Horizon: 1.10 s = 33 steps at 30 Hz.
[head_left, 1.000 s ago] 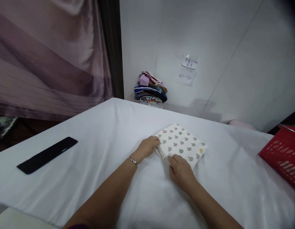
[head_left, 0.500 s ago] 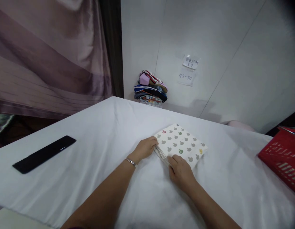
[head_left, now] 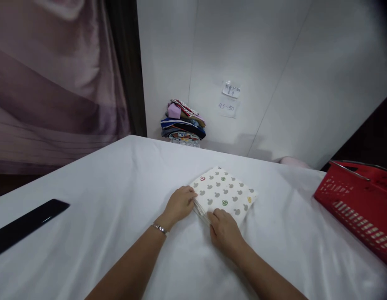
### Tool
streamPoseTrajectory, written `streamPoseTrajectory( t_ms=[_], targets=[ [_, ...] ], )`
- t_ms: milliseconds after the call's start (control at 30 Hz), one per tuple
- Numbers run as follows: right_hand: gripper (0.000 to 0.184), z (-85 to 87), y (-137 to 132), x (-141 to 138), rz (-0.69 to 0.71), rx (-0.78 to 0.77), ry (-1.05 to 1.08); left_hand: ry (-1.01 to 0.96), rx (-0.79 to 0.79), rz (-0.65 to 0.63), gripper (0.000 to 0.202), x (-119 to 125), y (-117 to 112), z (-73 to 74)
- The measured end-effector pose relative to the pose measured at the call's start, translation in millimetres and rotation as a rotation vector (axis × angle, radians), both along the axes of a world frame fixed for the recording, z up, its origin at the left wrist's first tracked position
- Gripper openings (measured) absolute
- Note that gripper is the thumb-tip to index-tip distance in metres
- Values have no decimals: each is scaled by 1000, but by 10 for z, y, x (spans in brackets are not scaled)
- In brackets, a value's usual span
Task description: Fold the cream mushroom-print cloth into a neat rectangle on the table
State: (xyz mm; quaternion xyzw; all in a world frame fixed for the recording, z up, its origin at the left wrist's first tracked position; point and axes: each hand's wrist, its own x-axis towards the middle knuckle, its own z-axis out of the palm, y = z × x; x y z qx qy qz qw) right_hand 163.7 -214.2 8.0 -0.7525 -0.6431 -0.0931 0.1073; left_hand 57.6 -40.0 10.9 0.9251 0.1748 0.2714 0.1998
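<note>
Head view: on the white-draped tabletop (head_left: 290, 233) lies a flat-folded cream mushroom-print cloth (head_left: 226, 192), its near-left edge in the pinching grip of left hand (head_left: 180, 203) and right hand (head_left: 226, 231), seemingly evening layers; the next move calls for keeping them aligned.

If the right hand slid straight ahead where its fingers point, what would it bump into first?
The right hand would meet the folded cloth first: its fingers are touching that. Just past the cloth's near edge, the left hand looks next in line, though depth is hard to judge.
</note>
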Motion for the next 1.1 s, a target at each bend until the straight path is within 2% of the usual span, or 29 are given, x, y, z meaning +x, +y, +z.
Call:
streamPoseTrajectory(
  t_ms=[100, 200, 333, 433, 500, 567, 633, 700, 800, 867, 933, 1000, 1100],
  targets=[
    [23, -26, 16, -3, -15, 4, -20, -59, 102, -42, 22, 93, -212, 70],
    [27, -64, 26, -11, -11, 7, -36, -45, 94, -154, 20, 171, -372, 64],
    [32, -55, -14, -65, -14, -11, -23, -19, 7, -146, 19, 210, -375, -41],
    [21, 66, -87, -55, 17, -8, 78, -61, -48, -131, 16, 221, -330, -96],
    [17, 195, -126, 42, 79, -19, 190, -86, -81, -126, 16, 231, -318, -108],
    [21, 317, -134, 231, 97, 17, 281, -93, -100, -125, 15, 241, -316, -107],
    [25, 374, -114, 485, -3, 127, 302, -80, -109, -135, 15, 247, -313, -98],
    [32, 326, -82, 746, -159, 180, 257, -63, -117, -146, 16, 247, -306, -89],
    [45, 94, -53, 1017, -294, 11, 214, -61, -124, -148, 16, 241, -299, -83],
    [49, -66, -58, 1089, -327, -80, 216, -66, -125, -140, 16, 237, -304, -84],
    [51, -142, -75, 1107, -341, -116, 217, -62, -123, -129, 16, 234, -316, -86],
    [51, -110, -85, 1114, -333, -155, 243, -59, -116, -113, 18, 234, -333, -90],
    [50, 70, -26, 1140, -301, -215, 309, -60, -71, -84, 24, 232, -353, -110]
  ],
)
